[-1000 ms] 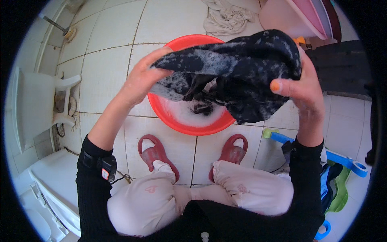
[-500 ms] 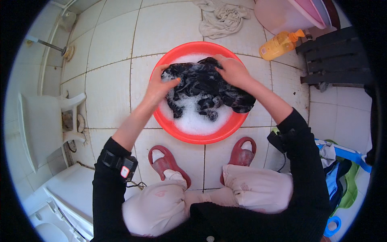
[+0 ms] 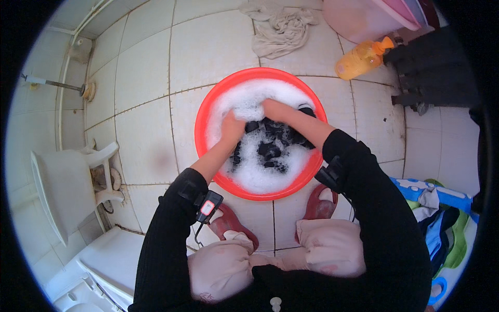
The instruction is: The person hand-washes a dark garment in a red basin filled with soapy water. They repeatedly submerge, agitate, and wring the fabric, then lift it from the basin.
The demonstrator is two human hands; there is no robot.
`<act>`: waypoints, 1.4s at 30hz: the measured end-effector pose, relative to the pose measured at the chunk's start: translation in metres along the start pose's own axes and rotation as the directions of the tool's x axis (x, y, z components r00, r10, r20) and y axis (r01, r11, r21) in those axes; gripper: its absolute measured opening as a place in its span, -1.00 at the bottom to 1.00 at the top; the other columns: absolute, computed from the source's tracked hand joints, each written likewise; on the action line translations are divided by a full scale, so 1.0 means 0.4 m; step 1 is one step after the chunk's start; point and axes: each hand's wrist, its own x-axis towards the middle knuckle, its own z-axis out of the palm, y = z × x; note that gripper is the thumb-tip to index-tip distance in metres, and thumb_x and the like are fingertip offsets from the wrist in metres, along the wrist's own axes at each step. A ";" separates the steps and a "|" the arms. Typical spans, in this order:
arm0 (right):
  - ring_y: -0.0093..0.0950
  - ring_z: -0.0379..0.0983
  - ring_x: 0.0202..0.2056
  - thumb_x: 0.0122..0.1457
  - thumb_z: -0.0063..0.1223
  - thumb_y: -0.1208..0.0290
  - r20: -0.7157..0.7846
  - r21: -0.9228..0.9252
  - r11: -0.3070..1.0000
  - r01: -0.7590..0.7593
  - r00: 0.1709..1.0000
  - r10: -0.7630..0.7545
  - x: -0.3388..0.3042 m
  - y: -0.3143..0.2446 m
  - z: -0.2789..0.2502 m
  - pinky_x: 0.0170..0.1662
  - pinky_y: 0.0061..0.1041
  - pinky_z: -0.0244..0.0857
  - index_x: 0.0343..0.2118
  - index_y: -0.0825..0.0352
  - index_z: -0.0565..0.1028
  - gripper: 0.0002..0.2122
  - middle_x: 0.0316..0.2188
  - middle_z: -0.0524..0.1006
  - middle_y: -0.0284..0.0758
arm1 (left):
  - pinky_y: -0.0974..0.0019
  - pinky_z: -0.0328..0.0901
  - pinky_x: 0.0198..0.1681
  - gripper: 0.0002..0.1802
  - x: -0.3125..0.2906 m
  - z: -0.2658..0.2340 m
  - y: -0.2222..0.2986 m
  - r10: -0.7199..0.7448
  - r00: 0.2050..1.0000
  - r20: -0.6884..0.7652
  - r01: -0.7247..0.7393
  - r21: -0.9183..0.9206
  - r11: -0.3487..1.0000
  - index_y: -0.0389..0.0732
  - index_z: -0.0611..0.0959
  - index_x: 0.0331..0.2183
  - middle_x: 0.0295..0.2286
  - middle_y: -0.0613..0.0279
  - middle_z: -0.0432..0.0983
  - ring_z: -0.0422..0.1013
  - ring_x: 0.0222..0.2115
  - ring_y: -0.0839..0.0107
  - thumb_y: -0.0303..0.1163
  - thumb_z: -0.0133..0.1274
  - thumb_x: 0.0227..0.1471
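Note:
A red plastic basin [image 3: 204, 117] on the tiled floor holds thick white suds [image 3: 254, 179]. Black cloth [image 3: 270, 151] lies soaked among the foam, mostly in the middle and right of the basin; its garment type does not show. My left hand [image 3: 233, 126] reaches into the suds at the cloth's left edge. Close beside it, my right hand [image 3: 272, 110] dips into the foam at the cloth's upper edge. Suds cover the fingers of both hands, so their grip is hidden.
Beyond the basin lie a crumpled pale cloth [image 3: 283, 32] and an orange bottle [image 3: 359, 60]. A pink tub [image 3: 358, 23] and a dark slatted stool [image 3: 434, 70] stand at the far right. A white chair [image 3: 65, 187] is on the left, with coloured clothes [image 3: 442, 229] on the right.
Both hands have moved closer together and down into the suds. The black cloth, held up and spread between them before, now sits lower, partly covered by foam.

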 end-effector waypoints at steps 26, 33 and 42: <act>-0.14 0.47 -0.16 0.05 -0.12 0.54 -0.050 -0.321 0.945 -0.062 0.998 0.048 -0.112 -0.113 -0.029 -0.14 -0.19 0.32 0.00 0.21 0.25 -0.60 -0.19 0.51 -0.12 | 0.21 0.32 -0.07 -0.45 -0.096 -0.085 0.092 -0.202 0.955 0.216 0.294 -0.630 0.718 -0.19 0.34 0.02 -0.12 0.11 0.39 0.36 -0.11 0.31 -0.36 0.13 0.00; -0.17 0.51 -0.27 0.07 -0.14 0.47 -0.332 -0.383 0.869 -0.314 0.924 0.188 -0.163 -0.084 0.044 -0.29 -0.17 0.39 0.05 0.25 0.24 -0.58 -0.32 0.54 -0.10 | 0.14 0.21 0.02 -0.37 -0.056 -0.007 0.062 0.178 0.980 0.091 -0.188 0.117 0.975 -0.17 0.27 0.08 -0.09 -0.06 0.40 0.37 -0.08 0.13 -0.28 0.10 0.00; -0.19 0.50 -0.24 0.05 -0.15 0.46 -0.137 -0.418 0.871 -0.256 0.966 0.218 -0.038 -0.005 0.070 -0.21 -0.16 0.37 -0.24 0.37 0.52 -0.75 -0.27 0.53 -0.04 | 0.09 0.33 -0.13 -0.45 0.004 -0.005 0.073 -0.052 0.991 0.124 0.059 -0.046 0.997 -0.27 0.38 0.03 -0.18 -0.07 0.48 0.42 -0.17 0.03 -0.39 0.08 -0.05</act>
